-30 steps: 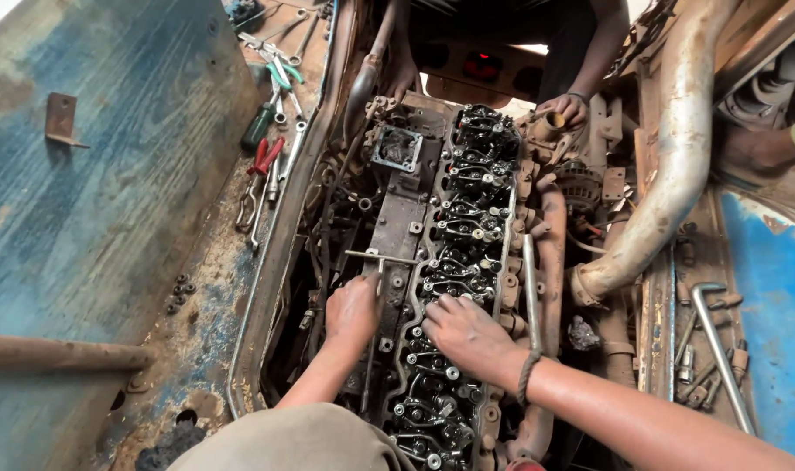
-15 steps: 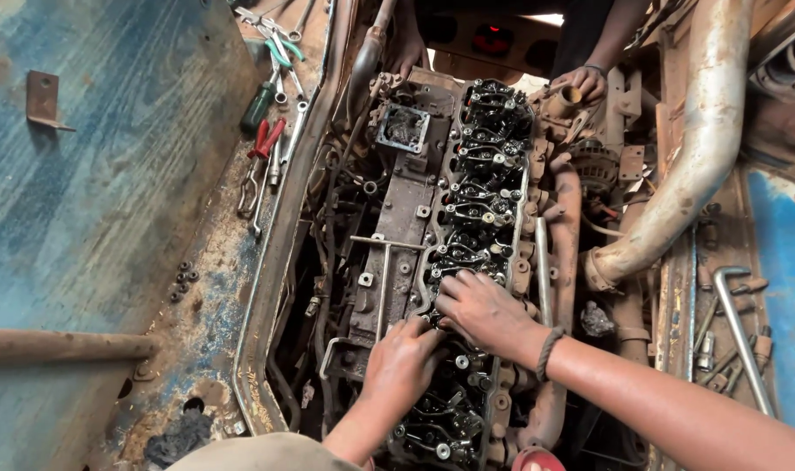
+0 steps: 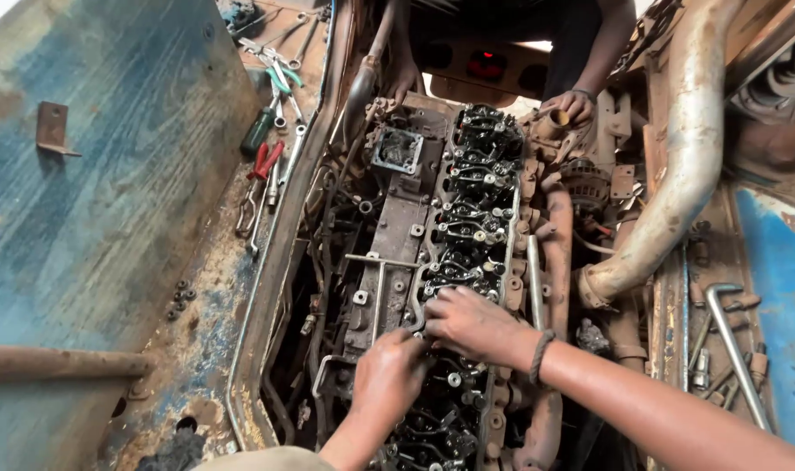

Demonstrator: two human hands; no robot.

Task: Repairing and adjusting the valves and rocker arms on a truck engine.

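A greasy engine cylinder head (image 3: 472, 218) with a row of black rocker arms runs down the middle of the view. My right hand (image 3: 472, 323) rests on the rocker arms, its fingertips curled at the bent end of a thin metal pipe (image 3: 378, 288). A dark band sits on that wrist. My left hand (image 3: 389, 377) lies just below and left of it, closed into a fist on the engine top. What it grips is hidden under the fingers. The two hands almost touch.
Another person's hands (image 3: 572, 105) rest on the engine's far end. A green-handled screwdriver (image 3: 260, 131), red-handled pliers (image 3: 265, 161) and wrenches lie on the rusty left ledge. A big rusty exhaust pipe (image 3: 677, 174) and an L-shaped wrench (image 3: 733, 340) are at right.
My left hand has slid down the engine toward me and now sits right under my right hand. My right hand has stayed on the rocker arms.
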